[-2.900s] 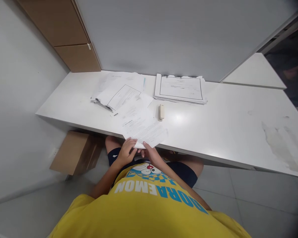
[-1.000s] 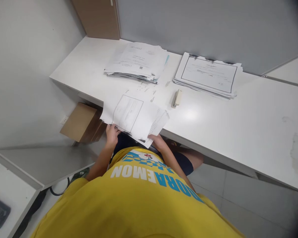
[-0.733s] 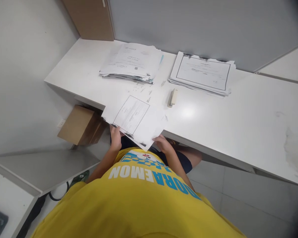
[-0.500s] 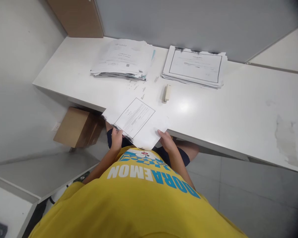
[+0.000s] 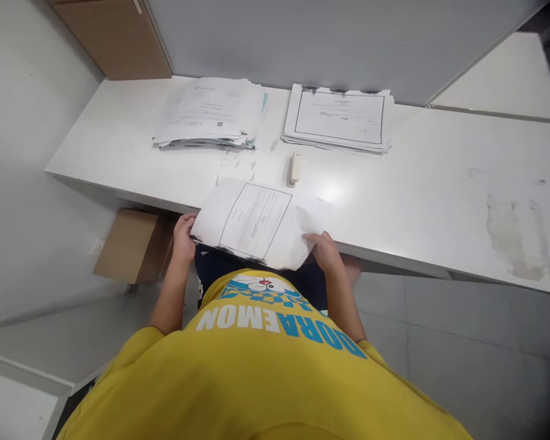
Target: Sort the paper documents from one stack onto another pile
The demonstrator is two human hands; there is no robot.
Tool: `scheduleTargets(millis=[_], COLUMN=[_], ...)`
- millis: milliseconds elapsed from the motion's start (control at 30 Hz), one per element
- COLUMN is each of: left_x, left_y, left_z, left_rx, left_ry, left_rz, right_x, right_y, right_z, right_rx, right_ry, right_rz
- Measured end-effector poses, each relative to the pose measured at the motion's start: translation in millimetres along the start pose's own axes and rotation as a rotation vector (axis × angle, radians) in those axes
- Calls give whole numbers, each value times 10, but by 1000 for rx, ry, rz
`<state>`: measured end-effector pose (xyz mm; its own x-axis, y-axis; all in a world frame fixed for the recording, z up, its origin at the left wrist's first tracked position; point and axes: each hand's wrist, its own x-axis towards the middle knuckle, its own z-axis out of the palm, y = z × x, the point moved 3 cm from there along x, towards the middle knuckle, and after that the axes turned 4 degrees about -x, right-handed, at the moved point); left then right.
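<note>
Printed sheets (image 5: pixel 256 223), the top one bearing a black-bordered form, are held as a loose bundle just on the near side of the stapler (image 5: pixel 294 168) and slightly to its left, overhanging the front edge of the white desk (image 5: pixel 417 201). The bundle's left edge is gripped by the left hand (image 5: pixel 184 235), its fingers curled around the paper. The lower right corner is pinched by the right hand (image 5: pixel 325 250), whose fingers are closed on the printed sheets. The bundle's near edge is bent and smudged dark.

Beyond the stapler and to its left, an untidy paper stack (image 5: pixel 208 113) is laid on the desk. Just beyond the stapler and to its right, a second stack (image 5: pixel 339 116) topped by a bordered page is set against the grey partition. Well left of the stapler and below desk level, a cardboard box (image 5: pixel 132 244) is seen on the floor.
</note>
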<state>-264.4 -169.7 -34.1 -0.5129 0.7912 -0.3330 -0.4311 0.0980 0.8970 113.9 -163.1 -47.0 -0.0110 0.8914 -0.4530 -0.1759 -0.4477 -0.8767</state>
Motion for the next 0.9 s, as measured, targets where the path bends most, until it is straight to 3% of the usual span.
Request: scheduleTargets(millis=[167, 300, 400, 567, 900], left_x=[-27, -66, -89, -154, -150], left_y=[80, 79, 49, -10, -58], left_z=[197, 337, 417, 536, 530], left_rx=[133, 132, 183, 436, 464], left_ry=[-209, -279, -333, -489, -442], left_rz=[-87, -105, -111, 12, 76], right_x=[77, 44, 6, 12, 59], right_y=[-130, -225, -281, -295, -257], right_z=[-116, -132, -118, -160, -202], right_rx=[9, -16, -32, -18, -28], right_ry=[64, 197, 227, 270, 256], right_rz=[-55, -144, -257, -305, -333])
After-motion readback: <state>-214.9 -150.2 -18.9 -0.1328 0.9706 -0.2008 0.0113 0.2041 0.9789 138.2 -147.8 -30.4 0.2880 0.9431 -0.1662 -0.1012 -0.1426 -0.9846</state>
